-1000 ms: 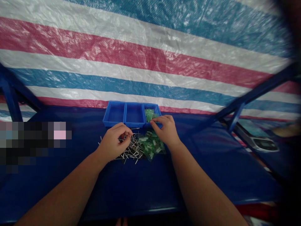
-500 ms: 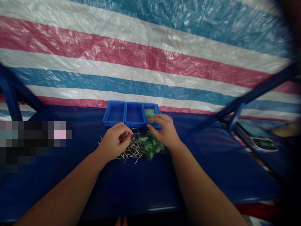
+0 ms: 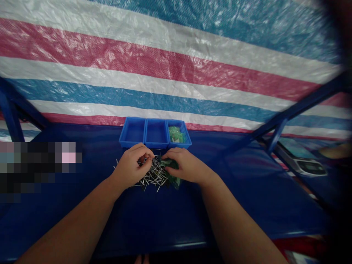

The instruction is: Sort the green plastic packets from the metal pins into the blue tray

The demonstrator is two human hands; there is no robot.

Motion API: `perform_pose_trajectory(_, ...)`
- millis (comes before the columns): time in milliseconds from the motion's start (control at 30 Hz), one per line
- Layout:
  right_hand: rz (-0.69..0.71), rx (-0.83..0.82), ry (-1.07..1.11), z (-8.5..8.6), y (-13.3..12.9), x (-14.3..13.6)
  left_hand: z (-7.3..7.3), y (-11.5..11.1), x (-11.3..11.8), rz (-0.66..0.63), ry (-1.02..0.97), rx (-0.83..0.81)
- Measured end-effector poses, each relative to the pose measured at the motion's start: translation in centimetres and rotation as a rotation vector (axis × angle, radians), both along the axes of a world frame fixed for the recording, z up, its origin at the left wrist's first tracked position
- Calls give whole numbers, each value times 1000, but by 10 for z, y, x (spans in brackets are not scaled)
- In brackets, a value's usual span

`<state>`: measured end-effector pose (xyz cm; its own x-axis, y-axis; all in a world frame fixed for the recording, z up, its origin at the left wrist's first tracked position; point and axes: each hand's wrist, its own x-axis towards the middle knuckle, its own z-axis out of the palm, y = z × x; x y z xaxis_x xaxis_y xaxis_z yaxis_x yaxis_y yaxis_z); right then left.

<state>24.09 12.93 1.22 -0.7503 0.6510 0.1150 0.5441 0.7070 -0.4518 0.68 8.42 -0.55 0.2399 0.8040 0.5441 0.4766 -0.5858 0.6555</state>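
At the back of the blue table, a row of three blue bins stands against the striped tarp — the left and middle ones show only bare floors, the right one holds green plastic pieces. No writing can be read anywhere. Nearer, the left hand rests on the pile of metal pins, fingertips pinched together (whether on a pin, I cannot tell). Just beside it, the right hand lies palm-down over the heap of green parts — fingers curled onto them, grip unclear. Blue frame bars slant at both sides.
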Motion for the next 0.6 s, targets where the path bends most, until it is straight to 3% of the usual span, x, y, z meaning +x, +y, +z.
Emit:
perform_pose_trajectory(133,-38,26,68,1,2,1,-1,0,0,2,-3,3)
perform_pose_trajectory(267,-195,77,328,4,4,8,-1,-1,-1,1,-13,12)
perform_pose_trajectory(433,-480,386,615,2,12,15,1,0,0,-1,-18,11)
perform_pose_trajectory(533,-597,589,681,3,20,15,1,-1,0,-8,-26,10)
perform_pose_trajectory(600,-656,616,659,4,26,12,0,-1,-1,-8,-26,8)
